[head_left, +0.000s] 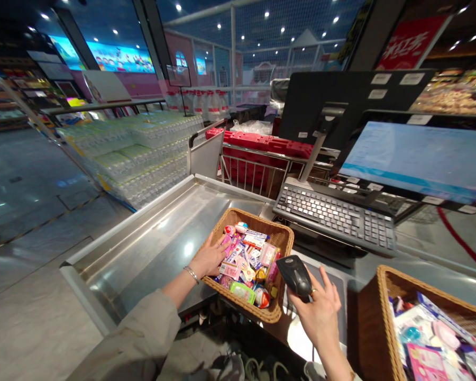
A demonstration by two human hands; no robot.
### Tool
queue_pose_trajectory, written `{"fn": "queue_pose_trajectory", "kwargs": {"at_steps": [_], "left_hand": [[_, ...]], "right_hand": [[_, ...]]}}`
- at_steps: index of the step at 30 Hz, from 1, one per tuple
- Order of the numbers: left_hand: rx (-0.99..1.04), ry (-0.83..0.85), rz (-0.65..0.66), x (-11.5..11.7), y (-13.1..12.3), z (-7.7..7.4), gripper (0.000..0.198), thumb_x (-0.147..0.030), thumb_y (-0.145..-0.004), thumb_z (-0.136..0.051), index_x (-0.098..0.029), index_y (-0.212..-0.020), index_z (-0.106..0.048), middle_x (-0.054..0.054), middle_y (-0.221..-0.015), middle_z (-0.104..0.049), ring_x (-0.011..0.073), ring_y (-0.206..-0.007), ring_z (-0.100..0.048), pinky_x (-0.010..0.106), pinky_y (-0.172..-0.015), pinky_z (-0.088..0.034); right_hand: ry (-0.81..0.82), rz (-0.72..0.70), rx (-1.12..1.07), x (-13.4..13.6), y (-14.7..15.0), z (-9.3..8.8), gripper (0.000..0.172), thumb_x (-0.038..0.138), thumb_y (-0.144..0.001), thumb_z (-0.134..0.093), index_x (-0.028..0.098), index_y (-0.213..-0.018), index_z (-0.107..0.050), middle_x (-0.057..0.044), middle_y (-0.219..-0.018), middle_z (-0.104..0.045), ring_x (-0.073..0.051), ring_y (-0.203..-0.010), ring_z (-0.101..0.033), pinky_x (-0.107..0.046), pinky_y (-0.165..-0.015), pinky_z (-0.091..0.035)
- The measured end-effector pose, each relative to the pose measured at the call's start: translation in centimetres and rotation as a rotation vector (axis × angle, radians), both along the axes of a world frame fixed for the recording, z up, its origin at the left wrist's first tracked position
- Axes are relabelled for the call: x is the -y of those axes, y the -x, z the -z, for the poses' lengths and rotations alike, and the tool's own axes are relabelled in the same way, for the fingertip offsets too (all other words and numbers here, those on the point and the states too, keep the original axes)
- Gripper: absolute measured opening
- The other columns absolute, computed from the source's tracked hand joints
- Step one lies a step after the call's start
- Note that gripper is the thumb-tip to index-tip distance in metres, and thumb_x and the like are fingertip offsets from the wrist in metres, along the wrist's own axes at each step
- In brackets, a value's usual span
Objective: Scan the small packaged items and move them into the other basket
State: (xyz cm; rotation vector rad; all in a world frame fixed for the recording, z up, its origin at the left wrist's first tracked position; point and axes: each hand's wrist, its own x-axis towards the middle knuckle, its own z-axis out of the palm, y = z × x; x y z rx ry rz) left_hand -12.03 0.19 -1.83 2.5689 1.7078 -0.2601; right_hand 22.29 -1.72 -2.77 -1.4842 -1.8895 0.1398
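A brown wicker basket (287, 238) filled with small packaged sweets and toys (241, 259) stands in front of me on the metal counter. My left hand (209, 257) lies over its left rim, fingers stretched out onto the packets. I cannot make out any packet gripped there. In my right hand (320, 304) is a black barcode scanner (295, 275), held near the basket's right side with its head towards the contents. Among the packets are a green-framed one (241, 292) and a red-and-white egg (262, 297).
Another wicker basket (383, 296) with mixed packets stands at the right. Behind the counter (154, 233) are a keyboard (337, 214), a lit monitor (420, 159) and a metal cart (257, 172). Stacked bottled water (143, 153) stands at the back left.
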Motion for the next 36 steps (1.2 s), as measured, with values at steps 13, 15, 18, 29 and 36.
{"fn": "queue_pose_trajectory", "kwargs": {"at_steps": [13,15,18,29,36], "left_hand": [[0.079,-0.095,0.02,-2.1,-2.5,-0.6,0.051,-0.042,-0.075,-0.062,-0.018,-0.121,-0.062,0.013,-0.15,-0.044,0.0336,-0.148,-0.013,0.061,-0.115,0.013],[0.058,-0.116,0.02,-3.2,-3.5,-0.7,0.047,-0.043,-0.076,-0.062,-0.016,-0.115,-0.064,0.014,-0.15,-0.043,0.0344,-0.148,-0.015,0.061,-0.115,0.012],[0.048,-0.16,0.02,-4.6,-4.9,0.0,0.043,-0.041,-0.074,-0.066,-0.016,-0.11,-0.066,0.015,-0.15,-0.043,0.0337,-0.147,-0.017,0.062,-0.116,0.01],[0.073,-0.195,-0.012,-4.6,-4.2,0.8,0.055,-0.05,-0.079,-0.067,-0.026,-0.127,-0.057,0.011,-0.153,-0.04,0.034,-0.147,-0.021,0.067,-0.114,0.006],[0.097,-0.154,-0.038,-3.0,-3.3,0.4,0.062,-0.05,-0.076,-0.072,-0.033,-0.132,-0.053,0.009,-0.158,-0.031,0.0345,-0.148,-0.014,0.071,-0.11,0.009]], "right_hand": [[0.002,0.032,-0.023,0.0,-0.5,0.0,0.04,0.057,-0.08,-0.052,0.024,-0.09,-0.073,-0.007,-0.123,-0.066,-0.034,-0.138,-0.035,-0.059,-0.11,-0.021],[-0.007,0.039,-0.029,0.0,-0.6,-0.2,0.041,0.058,-0.08,-0.053,0.024,-0.092,-0.073,-0.008,-0.123,-0.067,-0.035,-0.137,-0.036,-0.059,-0.11,-0.023],[-0.019,0.052,-0.028,0.1,-0.8,-0.4,0.041,0.057,-0.08,-0.053,0.024,-0.096,-0.071,-0.008,-0.124,-0.066,-0.034,-0.137,-0.038,-0.06,-0.109,-0.024],[-0.047,0.097,-0.042,0.1,-1.8,-0.3,0.034,0.05,-0.078,-0.055,0.025,-0.093,-0.071,-0.005,-0.12,-0.068,-0.034,-0.136,-0.038,-0.059,-0.109,-0.025],[-0.036,0.097,-0.046,0.0,-1.9,-0.4,0.034,0.049,-0.078,-0.055,0.025,-0.095,-0.071,-0.005,-0.122,-0.068,-0.034,-0.137,-0.038,-0.059,-0.11,-0.024]]}}
